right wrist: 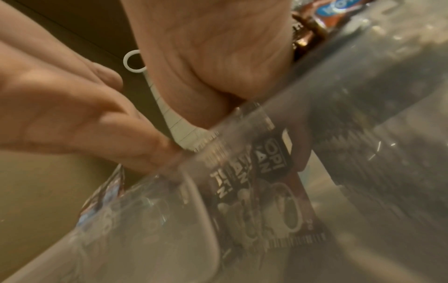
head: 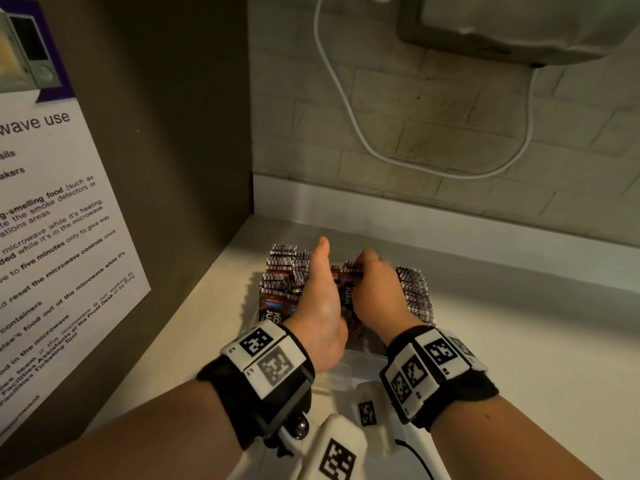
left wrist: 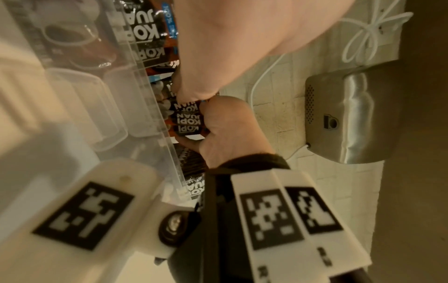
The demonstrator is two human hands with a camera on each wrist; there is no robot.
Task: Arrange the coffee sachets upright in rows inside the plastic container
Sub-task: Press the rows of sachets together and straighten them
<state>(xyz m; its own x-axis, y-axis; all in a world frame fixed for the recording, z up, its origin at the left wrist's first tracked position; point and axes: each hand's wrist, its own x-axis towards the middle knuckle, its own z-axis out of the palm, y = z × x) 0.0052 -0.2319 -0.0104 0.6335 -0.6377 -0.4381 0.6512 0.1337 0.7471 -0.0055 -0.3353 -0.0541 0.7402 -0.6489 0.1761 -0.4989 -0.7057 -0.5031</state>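
Right hand [head: 375,285] clutches a sachet bundle [left wrist: 188,118] mid-container [left wrist: 145,95]; flat, unclenched left hand [head: 320,289] braces the row [head: 282,275] beside it. Crowding risks toppling neighbours.

Left hand [head: 320,299] edge-on, thumb extended forward, fingers straight. Right hand [head: 375,289] knuckles up, fingers curled in a pinch. Forearms converge, hands nearly touching.

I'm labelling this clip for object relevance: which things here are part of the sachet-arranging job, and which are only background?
Part of the job:
coffee sachets
plastic container
left hand
right hand, gripping a bundle of sachets

Just background:
microwave notice
white cable
wall-mounted metal unit
counter
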